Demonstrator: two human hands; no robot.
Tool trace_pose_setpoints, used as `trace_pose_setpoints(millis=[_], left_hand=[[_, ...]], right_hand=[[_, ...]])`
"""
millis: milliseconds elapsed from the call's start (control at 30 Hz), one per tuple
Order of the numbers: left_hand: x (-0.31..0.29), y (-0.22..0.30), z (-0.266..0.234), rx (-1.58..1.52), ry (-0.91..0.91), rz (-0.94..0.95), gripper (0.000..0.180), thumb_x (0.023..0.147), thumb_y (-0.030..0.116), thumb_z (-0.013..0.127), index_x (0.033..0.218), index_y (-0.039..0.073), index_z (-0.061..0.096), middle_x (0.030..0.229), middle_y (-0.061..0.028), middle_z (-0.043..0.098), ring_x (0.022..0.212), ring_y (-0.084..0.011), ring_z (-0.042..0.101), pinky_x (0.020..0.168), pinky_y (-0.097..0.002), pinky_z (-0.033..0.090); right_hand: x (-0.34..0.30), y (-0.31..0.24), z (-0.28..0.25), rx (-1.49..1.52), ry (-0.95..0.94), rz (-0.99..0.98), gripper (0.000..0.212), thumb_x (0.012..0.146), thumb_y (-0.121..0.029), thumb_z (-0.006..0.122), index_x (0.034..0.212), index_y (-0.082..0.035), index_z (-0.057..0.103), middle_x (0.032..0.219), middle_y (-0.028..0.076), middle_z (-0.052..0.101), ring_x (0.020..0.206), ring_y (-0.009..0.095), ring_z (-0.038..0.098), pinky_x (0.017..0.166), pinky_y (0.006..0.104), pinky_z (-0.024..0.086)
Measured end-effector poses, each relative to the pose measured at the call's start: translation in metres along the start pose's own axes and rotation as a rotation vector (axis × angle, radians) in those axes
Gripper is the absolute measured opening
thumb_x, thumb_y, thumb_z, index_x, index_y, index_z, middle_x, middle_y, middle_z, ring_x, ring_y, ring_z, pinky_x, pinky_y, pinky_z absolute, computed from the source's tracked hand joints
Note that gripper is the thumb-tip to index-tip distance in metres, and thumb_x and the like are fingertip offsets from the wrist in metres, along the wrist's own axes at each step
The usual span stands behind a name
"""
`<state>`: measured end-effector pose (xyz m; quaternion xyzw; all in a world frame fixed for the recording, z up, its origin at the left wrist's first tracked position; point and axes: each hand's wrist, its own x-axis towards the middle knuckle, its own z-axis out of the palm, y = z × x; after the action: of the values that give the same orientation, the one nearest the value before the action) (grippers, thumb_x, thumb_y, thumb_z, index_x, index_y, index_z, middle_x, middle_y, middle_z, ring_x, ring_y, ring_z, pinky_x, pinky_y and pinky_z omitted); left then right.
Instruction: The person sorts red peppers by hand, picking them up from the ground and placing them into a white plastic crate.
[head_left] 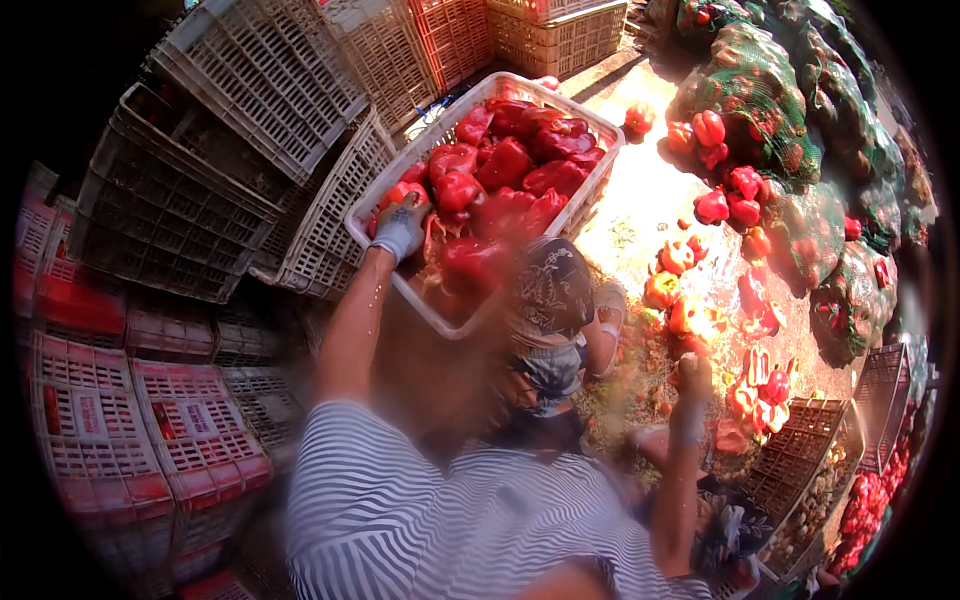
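Note:
In a white plastic crate (590, 205), large red bell peppers (505, 165) lie heaped. My left hand (400, 230), in a grey glove, reaches over the crate's left side, its fingers closed on a red bell pepper (400, 195) near the rim. My right hand (692, 380) is raised over the ground on the right, blurred and seemingly closed. What it may hold is hidden. Beyond it, red and orange peppers (680, 285) lie loose, with cut-looking pieces (755, 400) lower down.
Empty-looking grey crates (260, 80) are stacked at the left, with red-stained crates (90, 430) below them. Green mesh sacks of peppers (755, 95) line the right. A brown crate (795, 450) stands at lower right. Dark patterned cloth (550, 285) blocks part of the middle.

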<state>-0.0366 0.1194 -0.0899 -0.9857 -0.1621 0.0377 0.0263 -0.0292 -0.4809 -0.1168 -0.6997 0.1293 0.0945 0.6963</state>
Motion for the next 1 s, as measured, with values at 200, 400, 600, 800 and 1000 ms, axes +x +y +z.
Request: trace_pose_setpoints(millis=[200, 400, 600, 800, 1000], left_hand=[[-0.004, -0.009, -0.037, -0.329, 0.188, -0.070, 0.055, 0.083, 0.020, 0.061, 0.138, 0.015, 0.053, 0.145, -0.0231, 0.041, 0.122, -0.0406, 0.053, 0.100, -0.0437, 0.047], [-0.046, 0.195, -0.148, -1.546, -0.080, 0.164, 0.029, 0.096, 0.020, 0.062, 0.120, 0.004, 0.063, 0.092, -0.0012, 0.065, 0.068, -0.0054, 0.059, 0.054, -0.0188, 0.043], [-0.098, 0.366, -0.136, -1.611, -0.639, 0.494, 0.044, 0.095, 0.021, 0.063, 0.133, 0.003, 0.052, 0.109, -0.0045, 0.064, 0.082, -0.0078, 0.060, 0.067, -0.0198, 0.047], [-0.117, 0.423, -0.093, -1.580, -0.692, 0.426, 0.019, 0.091, 0.018, 0.063, 0.098, 0.001, 0.059, 0.071, -0.0020, 0.058, 0.057, -0.0066, 0.052, 0.050, -0.0201, 0.040], [-0.122, 0.466, 0.001, -1.823, -0.824, 0.408, 0.012, 0.093, 0.015, 0.062, 0.099, 0.005, 0.059, 0.076, -0.0002, 0.057, 0.063, -0.0087, 0.052, 0.051, -0.0230, 0.041]], right_hand=[[0.014, -0.045, 0.024, 0.658, -0.218, -0.032, 0.027, 0.100, -0.021, 0.055, 0.125, -0.010, 0.054, 0.109, 0.002, 0.061, 0.100, 0.013, 0.061, 0.086, 0.0316, 0.051], [0.021, -0.069, 0.046, 1.026, -0.491, -0.018, 0.034, 0.102, -0.028, 0.052, 0.133, -0.014, 0.048, 0.125, 0.001, 0.059, 0.120, 0.016, 0.055, 0.104, 0.0403, 0.042], [-0.011, -0.111, 0.059, 0.767, -0.504, -0.291, 0.040, 0.103, -0.035, 0.051, 0.132, -0.010, 0.043, 0.102, 0.003, 0.058, 0.088, 0.009, 0.057, 0.075, 0.0264, 0.048], [-0.034, -0.097, 0.029, 0.471, -0.046, -0.286, 0.045, 0.094, -0.030, 0.066, 0.126, -0.004, 0.049, 0.100, 0.005, 0.060, 0.085, 0.009, 0.056, 0.074, 0.0251, 0.049], [-0.020, -0.059, 0.001, -0.438, 0.410, -0.580, 0.040, 0.084, -0.022, 0.069, 0.117, -0.005, 0.056, 0.104, 0.016, 0.064, 0.094, 0.033, 0.063, 0.085, 0.0427, 0.049]])
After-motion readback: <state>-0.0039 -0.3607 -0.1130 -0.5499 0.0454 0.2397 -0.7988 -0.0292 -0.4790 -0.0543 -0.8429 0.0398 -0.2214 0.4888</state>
